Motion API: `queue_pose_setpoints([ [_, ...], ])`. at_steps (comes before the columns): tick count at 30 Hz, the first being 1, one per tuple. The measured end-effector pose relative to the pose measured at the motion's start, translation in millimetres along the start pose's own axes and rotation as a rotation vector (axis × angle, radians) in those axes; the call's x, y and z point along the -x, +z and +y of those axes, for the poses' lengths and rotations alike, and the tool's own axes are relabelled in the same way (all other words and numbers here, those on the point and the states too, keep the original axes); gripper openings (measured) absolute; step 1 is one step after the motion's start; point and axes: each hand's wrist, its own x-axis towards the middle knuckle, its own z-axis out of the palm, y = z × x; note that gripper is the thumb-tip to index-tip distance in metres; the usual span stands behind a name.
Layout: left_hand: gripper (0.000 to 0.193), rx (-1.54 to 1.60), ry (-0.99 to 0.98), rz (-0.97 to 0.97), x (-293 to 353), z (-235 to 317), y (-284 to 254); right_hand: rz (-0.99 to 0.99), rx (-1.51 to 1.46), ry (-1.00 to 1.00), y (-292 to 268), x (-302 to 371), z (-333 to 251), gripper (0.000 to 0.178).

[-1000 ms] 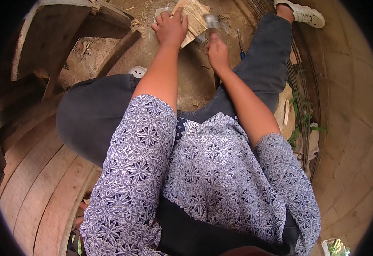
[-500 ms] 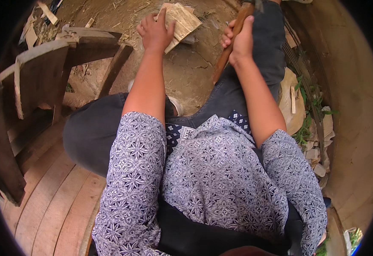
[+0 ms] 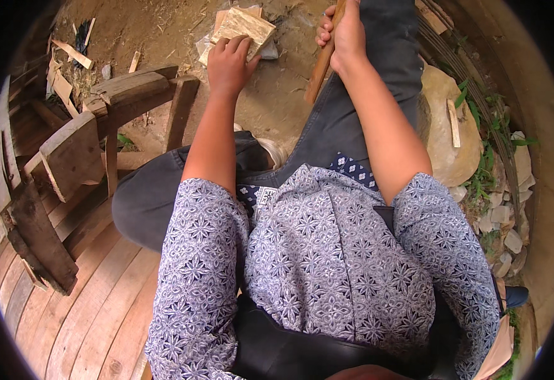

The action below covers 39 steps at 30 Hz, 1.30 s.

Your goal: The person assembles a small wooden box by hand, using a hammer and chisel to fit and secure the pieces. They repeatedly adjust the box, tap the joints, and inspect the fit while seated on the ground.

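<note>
My left hand [image 3: 229, 68] reaches to the near edge of a flat pale piece of wood [image 3: 249, 26]. Its fingers lie over that edge with the thumb apart; I see no grip closed round the wood. Other thin wood pieces [image 3: 206, 53] lie beneath it on the dirt ground. My right hand [image 3: 349, 39] is closed round the brown wooden handle [image 3: 320, 76] of a tool, held slanting beside my outstretched right leg. The top of that tool lies beyond the upper edge of the picture, so its head is hidden now.
At the left stands a rough wooden frame [image 3: 134, 88] above a plank surface [image 3: 93, 310]. Wood scraps [image 3: 74, 54] litter the ground at the far left. On the right are a large stone [image 3: 445, 126], smaller stones [image 3: 505, 240], green plants and thin rods [image 3: 464, 63].
My left hand has drawn back from over the wood to its near edge. My right hand and the tool sit higher in the picture, and the tool's metal head has left view. The view has shifted.
</note>
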Motion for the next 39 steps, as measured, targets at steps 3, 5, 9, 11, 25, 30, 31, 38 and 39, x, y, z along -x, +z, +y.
queue_pose_setpoints([
  [3,0.038,-0.085,0.002,-0.048,2.3,3.3,-2.9,-0.054,-0.026,-0.025,0.3,0.9,5.3,0.055],
  [5,0.038,-0.128,0.007,-0.089,3.4,2.6,-3.9,-0.065,-0.038,-0.015,1.1,0.8,9.3,0.054],
  [9,0.043,-0.187,0.019,-0.142,5.4,0.8,-4.7,-0.082,0.029,0.026,4.9,2.6,21.2,0.053],
  [11,0.048,-0.229,0.000,-0.210,0.0,4.8,-8.8,-0.157,0.031,0.030,6.7,9.4,19.1,0.048],
  [25,0.054,1.085,-0.770,-0.420,-24.7,-62.1,-67.1,-0.094,0.216,-0.075,4.7,-29.1,56.3,0.061],
  [30,0.070,1.493,-0.850,-0.508,-23.9,-40.4,-151.5,-0.196,0.166,-0.081,1.6,-33.5,62.8,0.062],
  [31,0.072,1.534,-0.832,-0.482,-20.4,-32.5,-167.0,-0.241,0.158,-0.086,5.1,-28.0,60.5,0.061],
  [38,0.079,1.792,-0.801,-0.221,0.5,28.2,-221.7,-0.719,-0.005,-0.154,16.2,13.2,27.1,0.055],
  [39,0.079,1.822,-0.816,-0.180,3.7,35.4,-223.5,-0.802,0.022,-0.168,16.7,18.4,24.4,0.055],
])
